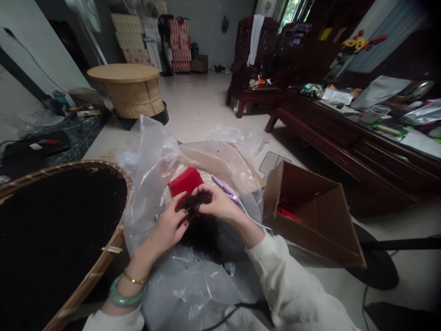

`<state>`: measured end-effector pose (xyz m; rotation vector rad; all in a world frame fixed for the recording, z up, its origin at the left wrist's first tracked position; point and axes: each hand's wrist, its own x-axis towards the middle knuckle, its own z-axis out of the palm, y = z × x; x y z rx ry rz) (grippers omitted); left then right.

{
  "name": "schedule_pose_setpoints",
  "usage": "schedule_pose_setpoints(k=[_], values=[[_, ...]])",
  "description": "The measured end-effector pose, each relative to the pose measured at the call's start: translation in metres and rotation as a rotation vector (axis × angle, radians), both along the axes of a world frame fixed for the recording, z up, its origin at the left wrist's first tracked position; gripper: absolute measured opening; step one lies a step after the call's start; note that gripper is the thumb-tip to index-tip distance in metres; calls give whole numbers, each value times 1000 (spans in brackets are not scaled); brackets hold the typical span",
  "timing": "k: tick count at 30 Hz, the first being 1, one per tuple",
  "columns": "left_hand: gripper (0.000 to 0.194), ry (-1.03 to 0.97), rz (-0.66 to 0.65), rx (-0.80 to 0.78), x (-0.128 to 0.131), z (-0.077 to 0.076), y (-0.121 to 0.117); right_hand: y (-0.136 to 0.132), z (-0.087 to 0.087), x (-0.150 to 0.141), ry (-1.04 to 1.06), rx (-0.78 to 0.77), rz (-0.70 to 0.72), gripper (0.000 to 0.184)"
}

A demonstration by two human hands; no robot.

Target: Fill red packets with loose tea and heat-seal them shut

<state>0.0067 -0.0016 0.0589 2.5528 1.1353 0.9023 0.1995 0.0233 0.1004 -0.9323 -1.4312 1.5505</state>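
My left hand, with a jade bangle and a gold bracelet at the wrist, curls around what looks like a small red packet, mostly hidden by the fingers. Against it, my right hand pinches a clump of dark, dried, wiry leaves. Below both hands lies a loose heap of the same dark leaves on clear plastic sheeting. Just beyond the fingers sits a stack of flat red packets. Beside my right hand is a purple pen-like tool with a white cord.
A large woven basket tray full of dark leaves stands at the left. To the right is an open cardboard box with red packets inside. A dark wooden table and a round-topped stand are farther off.
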Motion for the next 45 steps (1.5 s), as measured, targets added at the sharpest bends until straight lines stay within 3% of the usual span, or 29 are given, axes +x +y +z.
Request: schedule_pose_setpoints(k=[5, 13, 22, 28, 34, 40, 45], values=[[14, -154, 5, 15, -2, 0, 1, 4, -7, -1, -122, 105, -31, 25], [11, -247, 32, 4, -4, -11, 6, 4, 7, 4, -465, 460, -56, 32], [9, -325, 88, 50, 7, -20, 10, 2, 7, -5, -675, 596, 40, 32], [8, -368, 136, 117, 14, -18, 9, 1, 21, 6, -613, 652, 123, 49], [9, -401, 201, 163, 27, -12, 7, 1, 26, 7, -607, 681, 135, 52], [6, -518, 330, 157, 44, -22, 1, 3, 28, 5, -651, 798, 139, 50], [8, -539, 387, 134, 42, -29, 2, -5, 32, 10, -631, 851, 108, 42]])
